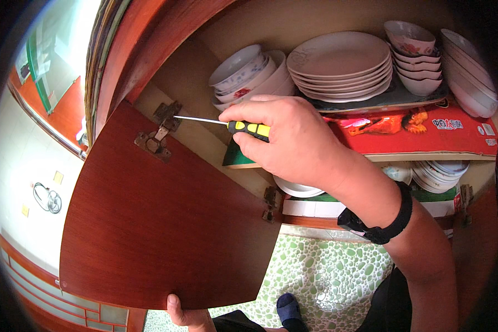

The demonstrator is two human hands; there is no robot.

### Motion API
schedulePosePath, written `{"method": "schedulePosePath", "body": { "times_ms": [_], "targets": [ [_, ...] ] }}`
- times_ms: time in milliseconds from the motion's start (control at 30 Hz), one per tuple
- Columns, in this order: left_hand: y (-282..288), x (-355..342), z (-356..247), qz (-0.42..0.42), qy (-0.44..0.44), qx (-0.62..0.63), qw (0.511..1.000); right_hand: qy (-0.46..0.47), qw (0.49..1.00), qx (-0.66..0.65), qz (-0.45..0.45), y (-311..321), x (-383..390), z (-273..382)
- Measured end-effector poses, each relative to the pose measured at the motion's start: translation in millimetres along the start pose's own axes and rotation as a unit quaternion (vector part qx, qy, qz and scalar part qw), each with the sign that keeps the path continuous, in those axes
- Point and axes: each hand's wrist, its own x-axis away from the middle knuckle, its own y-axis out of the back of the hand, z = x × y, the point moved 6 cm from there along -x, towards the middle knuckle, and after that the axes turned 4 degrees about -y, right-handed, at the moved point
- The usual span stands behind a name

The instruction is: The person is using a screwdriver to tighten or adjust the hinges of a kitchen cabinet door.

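Note:
A yellow and black screwdriver [250, 130] is gripped by its handle in my right hand [301, 138]. Its thin metal shaft points left, and the tip is at the upper hinge [166, 119] joining a reddish-brown cabinet door [160, 221] to the cabinet side. Whether the tip sits in a screw is too small to tell. The door stands swung open. At its bottom edge my left hand [188, 316] holds it, thumb on the front face and the other fingers hidden. A lower hinge [270, 203] shows at the door's right edge.
Inside the cabinet, a stack of plates [340, 55], bowls [249, 74] and more bowls [418, 61] rest on an upper shelf with a red printed cardboard sheet [404, 133]. Plates [440, 174] fill a lower shelf. Below lies a green pebble-patterned floor [326, 271]. A cable [48, 199] hangs on the left wall.

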Motion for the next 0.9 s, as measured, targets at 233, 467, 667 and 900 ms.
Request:
{"method": "schedulePosePath", "body": {
  "times_ms": [233,467,667,900],
  "targets": [
    [7,-4,-1,0.013,0.012,-0.018,1.0,0.048,0.997,0.063,0.025,1,1,11],
    [-9,3,-1,-0.016,0.022,-0.018,0.999,0.046,0.997,0.051,0.036,6,-15,9],
    [-12,4,-4,-0.007,0.02,-0.007,1.0,-0.004,0.975,0.151,0.162,18,-52,52],
    [-5,2,-6,0.016,-0.024,-0.034,0.999,-0.22,0.912,0.172,0.299,12,-74,50]
  ]
}}
